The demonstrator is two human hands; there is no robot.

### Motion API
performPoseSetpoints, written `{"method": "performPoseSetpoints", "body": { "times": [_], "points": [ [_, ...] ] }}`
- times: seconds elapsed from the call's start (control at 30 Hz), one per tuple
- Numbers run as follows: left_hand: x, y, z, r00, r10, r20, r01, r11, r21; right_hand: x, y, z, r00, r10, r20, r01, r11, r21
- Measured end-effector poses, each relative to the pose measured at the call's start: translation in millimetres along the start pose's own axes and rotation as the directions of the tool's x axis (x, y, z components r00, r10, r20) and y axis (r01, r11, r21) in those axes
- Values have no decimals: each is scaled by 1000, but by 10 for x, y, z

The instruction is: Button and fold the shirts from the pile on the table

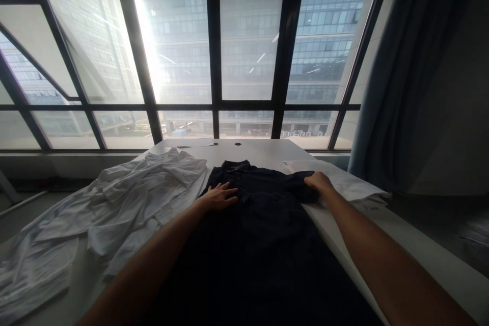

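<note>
On the white table (420, 254), a dark shirt (263, 224) lies long from the near edge to its collar at the far end. The left hand (220, 196) rests flat and wide on its left shoulder. The right hand (318, 182) pinches the right sleeve. White clothes (126, 204) lie along the left edge.

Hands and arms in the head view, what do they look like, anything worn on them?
Both forearms are bare as far as the view shows: no sleeves, gloves, watch or bands visible. The left hand and right hand show no rings that can be made out; the light is dim.
</note>
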State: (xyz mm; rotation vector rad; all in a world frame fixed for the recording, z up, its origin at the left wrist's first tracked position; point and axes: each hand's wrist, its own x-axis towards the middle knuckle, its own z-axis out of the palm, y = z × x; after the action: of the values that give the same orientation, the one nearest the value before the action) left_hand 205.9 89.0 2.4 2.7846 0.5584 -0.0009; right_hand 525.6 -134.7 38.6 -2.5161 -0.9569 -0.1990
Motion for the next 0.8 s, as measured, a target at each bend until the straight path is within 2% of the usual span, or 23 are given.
{"method": "performPoseSetpoints", "body": {
  "times": [0.07,0.13,0.23,0.3,0.37,0.4,0.47,0.57,0.63,0.73,0.8],
  "points": [
    [40,86,35,997,58,-42,-58,998,15,-29,-220,-84,983,185,-24,-182,979,93],
    [70,133,129,991,119,-56,-117,993,24,-97,-507,-127,982,176,-64,-166,976,139],
    [111,101,253,986,137,-94,-145,986,-80,-292,-1004,-85,994,31,-101,-15,987,157],
    [145,36,260,969,97,-229,-152,959,-238,-487,-1334,4,983,-148,-109,162,977,141],
    [175,-31,213,924,-29,-381,-146,895,-421,-714,-1625,124,955,-283,-88,291,952,95],
    [181,-58,181,900,-104,-424,-137,856,-499,-831,-1747,190,938,-342,-58,345,937,61],
    [170,-95,125,876,-196,-440,-111,806,-582,-1051,-1935,322,903,-429,20,429,903,1],
    [104,-100,105,874,-186,-449,-103,832,-545,-1302,-2084,479,862,-493,116,499,866,-26],
    [51,-73,123,878,-177,-444,-71,870,-489,-1392,-2110,524,851,-496,174,505,863,-13],
    [-9,-8,143,896,-196,-398,8,904,-428,-1397,-2054,502,845,-477,242,485,874,29],
    [-40,35,143,896,-213,-390,43,915,-401,-1328,-1953,469,840,-489,236,490,870,58]
  ]
}}
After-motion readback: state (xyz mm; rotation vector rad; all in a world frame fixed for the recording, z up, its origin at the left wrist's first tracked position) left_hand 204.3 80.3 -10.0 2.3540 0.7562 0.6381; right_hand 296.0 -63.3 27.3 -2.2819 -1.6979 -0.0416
